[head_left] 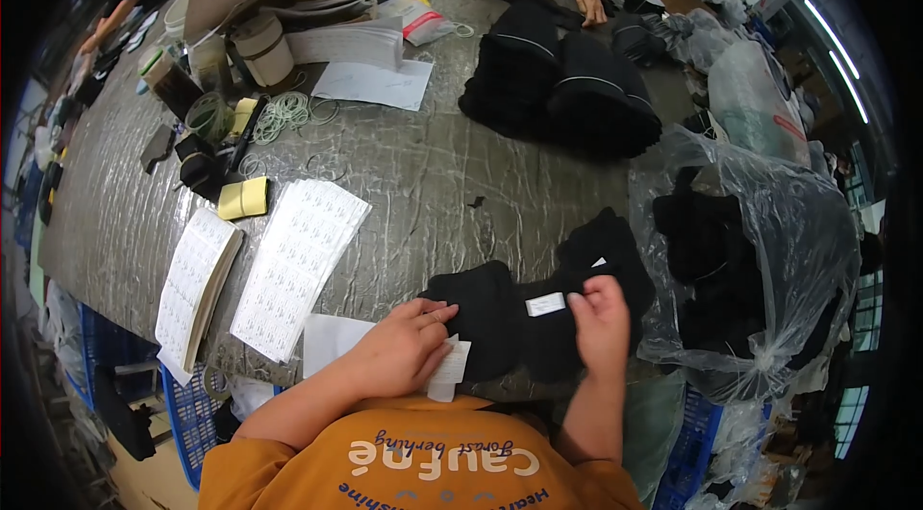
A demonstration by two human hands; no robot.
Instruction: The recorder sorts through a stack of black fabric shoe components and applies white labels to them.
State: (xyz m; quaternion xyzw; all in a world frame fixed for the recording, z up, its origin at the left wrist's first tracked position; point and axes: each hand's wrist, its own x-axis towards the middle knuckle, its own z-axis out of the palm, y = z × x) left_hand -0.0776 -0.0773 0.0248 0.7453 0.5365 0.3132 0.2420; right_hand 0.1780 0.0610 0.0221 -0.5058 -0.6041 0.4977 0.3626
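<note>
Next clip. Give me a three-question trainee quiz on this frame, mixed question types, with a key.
1. True or false: the right hand presses on a black garment that bears a white label.
2. What does the left hand hold? A) a white paper strip B) a rubber band C) scissors
3. Fill in: the clear plastic bag to the right holds more ____ garments.

Key
1. True.
2. A: the white strip sits under the fingers at the table edge.
3. Black.
</note>
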